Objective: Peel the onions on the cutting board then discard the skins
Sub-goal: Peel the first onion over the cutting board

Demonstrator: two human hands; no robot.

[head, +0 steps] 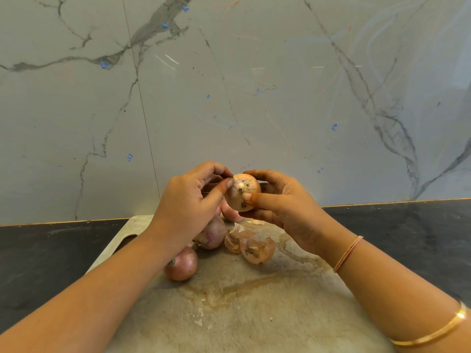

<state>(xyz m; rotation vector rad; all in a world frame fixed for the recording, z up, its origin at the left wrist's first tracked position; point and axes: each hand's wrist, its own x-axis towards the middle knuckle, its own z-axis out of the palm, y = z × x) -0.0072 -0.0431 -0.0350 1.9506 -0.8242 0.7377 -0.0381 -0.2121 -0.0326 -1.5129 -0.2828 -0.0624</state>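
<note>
A small onion (242, 191) with tan skin is held up above the cutting board (254, 301). My right hand (283, 207) grips it from the right, thumb across its front. My left hand (188, 207) pinches the skin at its upper left edge with thumb and fingertips. On the board below lie an unpeeled pinkish onion (181, 266), another onion (212, 234) partly hidden by my left hand, and a third pale one (230, 212) behind. Loose dry skins (251, 244) lie on the board to the right of them.
The worn, stained board sits on a dark countertop (51, 263) that stretches left and right. A marble-patterned wall (229, 98) rises directly behind the board.
</note>
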